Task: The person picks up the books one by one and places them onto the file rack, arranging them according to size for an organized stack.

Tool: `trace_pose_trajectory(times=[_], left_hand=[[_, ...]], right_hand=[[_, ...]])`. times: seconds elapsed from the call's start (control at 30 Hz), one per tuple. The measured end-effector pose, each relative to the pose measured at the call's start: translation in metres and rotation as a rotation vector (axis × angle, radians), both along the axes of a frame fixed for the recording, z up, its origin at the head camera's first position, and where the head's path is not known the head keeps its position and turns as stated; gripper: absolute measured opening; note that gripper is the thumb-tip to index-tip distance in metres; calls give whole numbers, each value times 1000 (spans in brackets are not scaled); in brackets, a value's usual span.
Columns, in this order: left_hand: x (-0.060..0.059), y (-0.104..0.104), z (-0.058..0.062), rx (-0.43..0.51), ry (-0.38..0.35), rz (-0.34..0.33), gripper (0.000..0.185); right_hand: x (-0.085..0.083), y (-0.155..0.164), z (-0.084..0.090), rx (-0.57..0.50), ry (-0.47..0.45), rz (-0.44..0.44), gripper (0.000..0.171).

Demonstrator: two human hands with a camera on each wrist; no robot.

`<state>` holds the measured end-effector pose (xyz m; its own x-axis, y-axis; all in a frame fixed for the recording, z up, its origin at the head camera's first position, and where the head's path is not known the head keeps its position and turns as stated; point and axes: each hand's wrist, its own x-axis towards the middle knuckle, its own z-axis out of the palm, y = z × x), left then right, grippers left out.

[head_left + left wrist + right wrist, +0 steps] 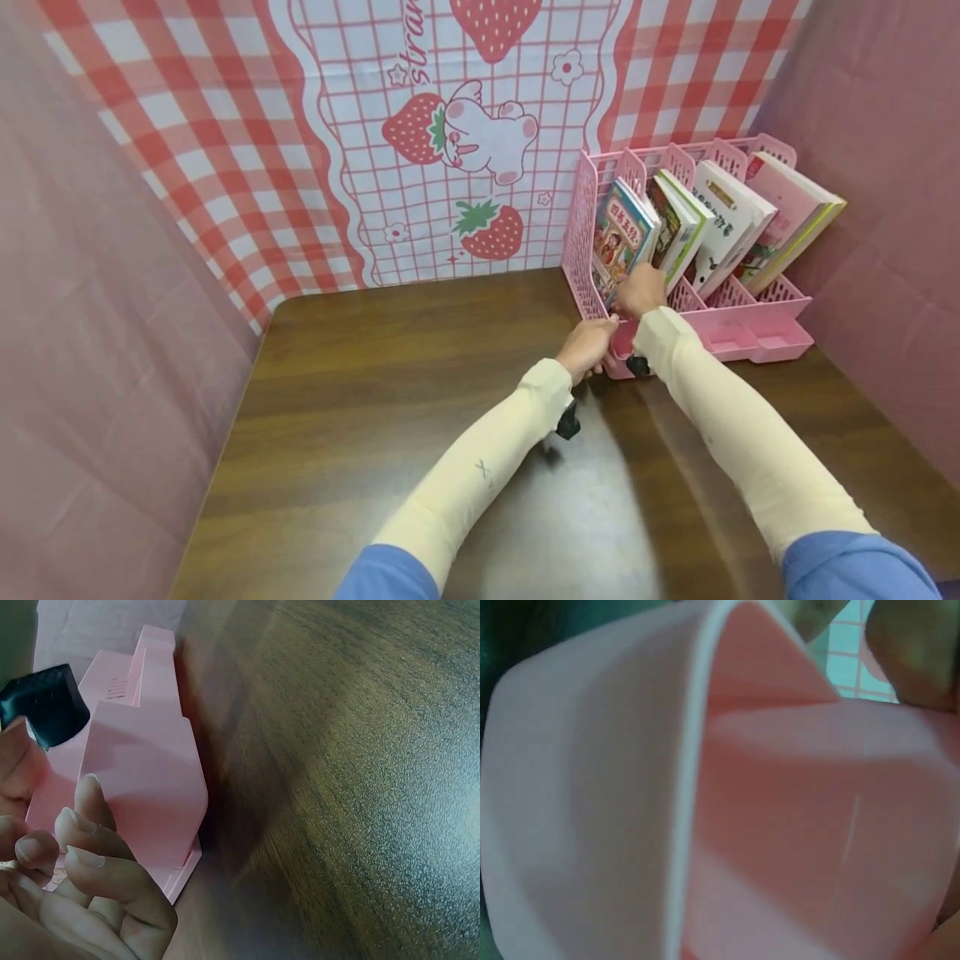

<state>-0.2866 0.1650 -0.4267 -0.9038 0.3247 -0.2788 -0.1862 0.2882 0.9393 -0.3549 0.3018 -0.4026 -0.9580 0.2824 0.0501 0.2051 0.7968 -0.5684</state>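
Note:
A pink plastic book rack (750, 332) stands at the back right of a dark wooden table (390, 400), with several books leaning in its slots. My right hand (641, 290) grips the lower edge of the leftmost book (618, 229), which has a colourful cover. My left hand (592, 346) sits curled at the rack's front left corner. In the left wrist view its fingers (90, 855) bend against the rack's pink front wall (142, 780). The right wrist view is filled by the blurred rack (780, 825), with fingertips (911, 652) at the top right.
A red-checked strawberry cloth (450, 133) hangs behind the table. Pink fabric walls (97, 317) close in both sides. Other books (731, 217) lean to the right in the rack. The rack's small front trays (757, 337) hold nothing.

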Motion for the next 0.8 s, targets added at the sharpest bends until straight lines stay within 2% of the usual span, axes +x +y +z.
trace_pose_trajectory(times=[0.1,0.33,0.43,0.5,0.6,0.67,0.73,0.8], left_hand=[[0,-1,1,-12,3,3,41],[-1,1,-1,-41,-26,1,38],[-2,0,1,-34,-17,-25,41],[-3,-5,0,-31,-7,-66,41],[-5,-22,-8,-72,66,-173,47],[-10,-41,-15,-140,162,-227,49],[-21,-64,-21,-247,280,-249,52],[-34,-88,-22,-370,381,-241,50]], right_hand=[[-3,-2,0,30,-11,-33,39],[-4,-1,-5,-35,-3,-114,38],[-5,1,-5,24,10,-90,42],[-3,2,-6,60,12,-74,46],[4,2,-11,108,47,-33,46],[10,-1,-14,136,102,19,43],[14,-4,-15,168,180,78,41],[15,-10,-14,198,263,108,40]])
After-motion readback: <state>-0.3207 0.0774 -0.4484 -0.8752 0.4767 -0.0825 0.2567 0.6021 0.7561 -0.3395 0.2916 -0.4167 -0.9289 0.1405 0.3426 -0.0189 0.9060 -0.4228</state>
